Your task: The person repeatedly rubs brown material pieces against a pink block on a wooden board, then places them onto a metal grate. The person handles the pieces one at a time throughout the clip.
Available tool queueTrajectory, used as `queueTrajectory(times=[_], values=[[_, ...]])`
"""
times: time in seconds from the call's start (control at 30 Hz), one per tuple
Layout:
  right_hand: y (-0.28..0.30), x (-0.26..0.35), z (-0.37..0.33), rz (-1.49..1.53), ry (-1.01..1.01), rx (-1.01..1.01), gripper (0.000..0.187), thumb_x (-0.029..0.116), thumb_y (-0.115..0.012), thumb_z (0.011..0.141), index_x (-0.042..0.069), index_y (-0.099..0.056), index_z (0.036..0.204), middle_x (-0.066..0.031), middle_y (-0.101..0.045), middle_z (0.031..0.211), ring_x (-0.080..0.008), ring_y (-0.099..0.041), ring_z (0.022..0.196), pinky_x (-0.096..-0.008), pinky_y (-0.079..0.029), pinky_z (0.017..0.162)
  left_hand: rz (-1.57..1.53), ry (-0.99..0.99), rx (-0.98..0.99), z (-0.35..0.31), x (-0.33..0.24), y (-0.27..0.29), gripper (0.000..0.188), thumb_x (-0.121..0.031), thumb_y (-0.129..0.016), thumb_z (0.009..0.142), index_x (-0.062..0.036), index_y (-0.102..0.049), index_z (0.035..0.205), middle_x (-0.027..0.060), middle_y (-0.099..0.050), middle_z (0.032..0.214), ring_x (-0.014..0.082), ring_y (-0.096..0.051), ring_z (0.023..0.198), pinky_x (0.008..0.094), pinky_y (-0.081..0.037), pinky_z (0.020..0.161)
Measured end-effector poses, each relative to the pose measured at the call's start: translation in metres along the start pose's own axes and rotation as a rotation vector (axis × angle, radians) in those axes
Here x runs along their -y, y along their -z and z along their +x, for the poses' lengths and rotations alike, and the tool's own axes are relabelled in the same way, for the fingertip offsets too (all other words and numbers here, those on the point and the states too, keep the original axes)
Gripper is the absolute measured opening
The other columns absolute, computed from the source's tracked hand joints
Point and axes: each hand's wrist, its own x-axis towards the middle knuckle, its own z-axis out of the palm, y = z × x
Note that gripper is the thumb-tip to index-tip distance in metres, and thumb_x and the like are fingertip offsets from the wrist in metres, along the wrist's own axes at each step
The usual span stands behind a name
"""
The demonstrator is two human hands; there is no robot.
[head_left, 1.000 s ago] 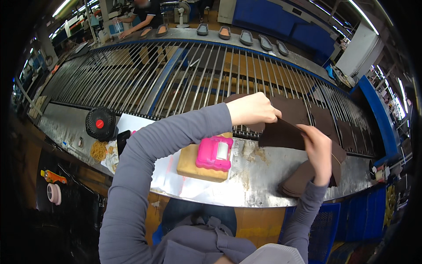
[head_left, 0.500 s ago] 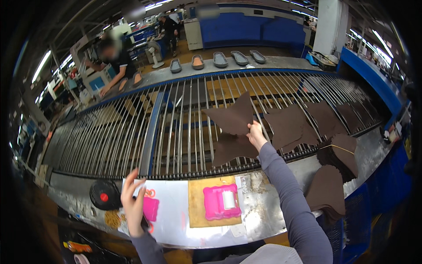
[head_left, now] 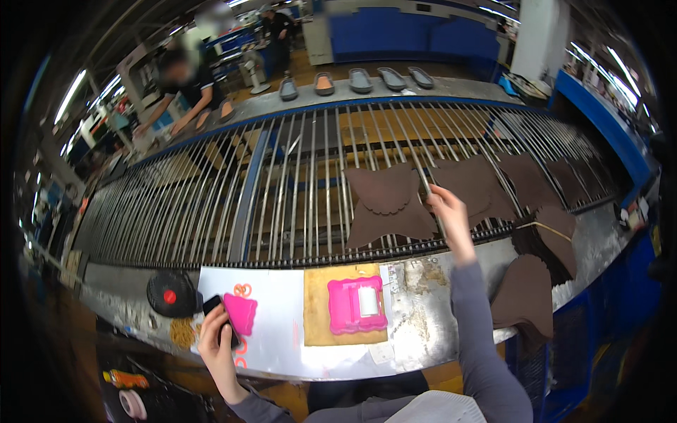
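Observation:
My left hand (head_left: pixel 217 340) is curled round a dark object (head_left: pixel 213 304) on the white sheet, its fingertips at the edge of a small pink wavy-edged piece (head_left: pixel 241 314). The hand hides most of the dark object. Over the roller conveyor hovers my right hand (head_left: pixel 451 215), fingers loosely apart with nothing visible in them. Just left of it, a dark brown cut sheet (head_left: pixel 384 185) with a scalloped edge overlaps another brown piece (head_left: pixel 388 229) on the bars. More brown sheets (head_left: pixel 469 185) lie along the conveyor to the right.
A pink wavy-edged block with a white roll (head_left: pixel 338 310) sits on a tan board (head_left: pixel 317 331). Brown stacks (head_left: pixel 525 296) rest at right; a black round object (head_left: pixel 168 296) and rubber bands (head_left: pixel 183 333) lie left. Across the conveyor, shoe-shaped pieces (head_left: pixel 360 81) stand near a person (head_left: pixel 194 92).
My right hand has let go of the scalloped brown sheet, which now lies flat on the conveyor, and moved right. My left hand has lowered from raised and open onto the dark object.

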Motion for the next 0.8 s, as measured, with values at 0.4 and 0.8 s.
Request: queueTrajectory(times=[0.4, 0.8], values=[[0.29, -0.044, -0.229, -1.487, -0.023, -0.689, 0.045, 0.003, -0.053, 0.097, -0.001, -0.046, 0.142, -0.0184, -0.056, 0.138, -0.0211, -0.056, 0.119, -0.0317, -0.043, 0.102, 0.031, -0.329, 0.153, -0.003, -0.054, -0.041, 0.02, 0.002, -0.064, 0.086, -0.0004, -0.07, 0.105, 0.0105, -0.069, 0.113, 0.0255, -0.067, 0.103, 0.0338, -0.054, 0.088], [0.244, -0.014, -0.207, -1.34, -0.104, -0.605, 0.05, 0.001, -0.053, 0.097, 0.0, -0.041, 0.145, -0.0183, -0.055, 0.138, -0.0213, -0.056, 0.118, -0.0316, -0.043, 0.101, 0.173, -0.376, 0.301, -0.039, -0.048, -0.016, 0.02, -0.001, -0.064, 0.087, -0.0008, -0.068, 0.106, 0.0107, -0.069, 0.113, 0.0276, -0.065, 0.103, 0.0366, -0.052, 0.087]])
